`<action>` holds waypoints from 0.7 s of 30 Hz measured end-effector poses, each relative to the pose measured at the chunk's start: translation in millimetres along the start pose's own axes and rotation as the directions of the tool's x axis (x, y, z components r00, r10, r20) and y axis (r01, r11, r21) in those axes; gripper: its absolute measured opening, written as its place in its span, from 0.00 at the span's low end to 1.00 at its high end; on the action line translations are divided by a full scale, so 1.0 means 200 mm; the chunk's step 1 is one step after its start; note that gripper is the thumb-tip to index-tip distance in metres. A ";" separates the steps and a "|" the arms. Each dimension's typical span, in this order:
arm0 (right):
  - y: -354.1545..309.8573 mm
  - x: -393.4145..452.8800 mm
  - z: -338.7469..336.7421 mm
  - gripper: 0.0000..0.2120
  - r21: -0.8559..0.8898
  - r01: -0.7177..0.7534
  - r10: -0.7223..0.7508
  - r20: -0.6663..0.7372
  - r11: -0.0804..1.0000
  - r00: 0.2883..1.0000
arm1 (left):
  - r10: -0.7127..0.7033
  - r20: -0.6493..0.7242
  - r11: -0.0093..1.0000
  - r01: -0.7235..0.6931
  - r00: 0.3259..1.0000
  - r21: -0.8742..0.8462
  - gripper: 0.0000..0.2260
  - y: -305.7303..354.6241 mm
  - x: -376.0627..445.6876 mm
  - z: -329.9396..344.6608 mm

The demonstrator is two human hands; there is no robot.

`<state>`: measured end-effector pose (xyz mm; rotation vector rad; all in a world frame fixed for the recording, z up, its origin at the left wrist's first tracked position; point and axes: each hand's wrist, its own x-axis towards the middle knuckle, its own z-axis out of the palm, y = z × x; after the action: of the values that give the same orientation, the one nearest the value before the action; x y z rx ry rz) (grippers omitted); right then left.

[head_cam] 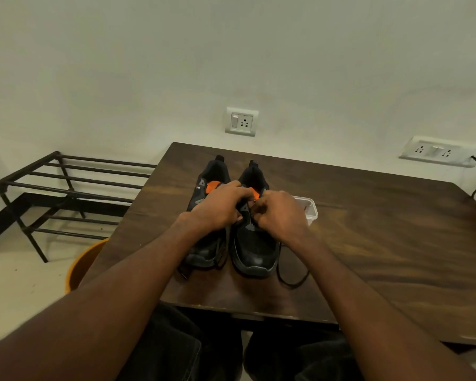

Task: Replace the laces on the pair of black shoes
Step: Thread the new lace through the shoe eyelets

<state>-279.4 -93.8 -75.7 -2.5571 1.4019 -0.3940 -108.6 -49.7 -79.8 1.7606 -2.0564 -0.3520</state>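
Two black shoes with orange tongue patches stand side by side on a dark wooden table [368, 229], toes toward me. The left shoe [208, 251] lies partly under my left hand [220, 209]. My right hand [279, 213] is over the right shoe [254, 251]. Both hands are closed at the upper eyelets of the right shoe, fingers pinched on its lace there. A black lace [289, 279] trails in a loop off the right shoe's right side onto the table. Another lace end [184, 273] lies by the left shoe's toe.
A small clear plastic container [309, 209] sits just right of the shoes, behind my right hand. A black metal rack [66, 188] stands on the floor at left, an orange bucket [83, 265] beside the table. Wall sockets [241, 121] face me.
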 end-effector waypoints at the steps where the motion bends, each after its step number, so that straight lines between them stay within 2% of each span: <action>1: 0.00 0.00 0.01 0.08 0.030 0.005 -0.005 0.003 1.000 1.000 | -0.008 -0.004 1.000 0.008 1.000 -0.009 0.20 0.00 0.00 0.00; 6: 0.03 0.00 0.04 0.07 0.247 -0.016 0.012 0.014 0.969 1.000 | -0.013 -0.040 0.998 0.011 0.999 -0.054 0.16 0.00 -0.01 0.00; 13: 0.04 0.00 0.06 0.08 0.375 -0.114 0.079 0.109 0.920 0.991 | -0.026 -0.022 0.992 0.023 0.999 -0.121 0.17 0.00 -0.03 0.01; 15: 0.04 -0.01 0.07 0.08 0.360 -0.137 0.120 0.070 0.923 0.990 | -0.035 -0.036 0.988 0.029 0.999 -0.152 0.18 0.00 -0.04 0.01; 17: 0.03 -0.01 0.08 0.07 0.274 -0.154 0.147 0.045 0.949 0.988 | -0.071 -0.036 0.978 0.062 0.997 -0.198 0.20 -0.01 -0.05 0.01; 19: 0.02 -0.01 0.09 0.03 0.199 -0.148 0.143 0.042 0.969 0.989 | -0.101 -0.020 0.966 0.093 0.995 -0.240 0.15 -0.02 -0.05 0.00; 21: 0.03 0.01 0.09 0.05 0.233 -0.139 0.127 0.063 0.962 0.990 | -0.113 -0.008 0.967 0.108 0.994 -0.232 0.09 -0.02 -0.05 -0.01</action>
<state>-277.4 -97.9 -94.7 -2.2538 1.4071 -0.4454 -103.1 -39.5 -81.3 1.7314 -1.8238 -0.5789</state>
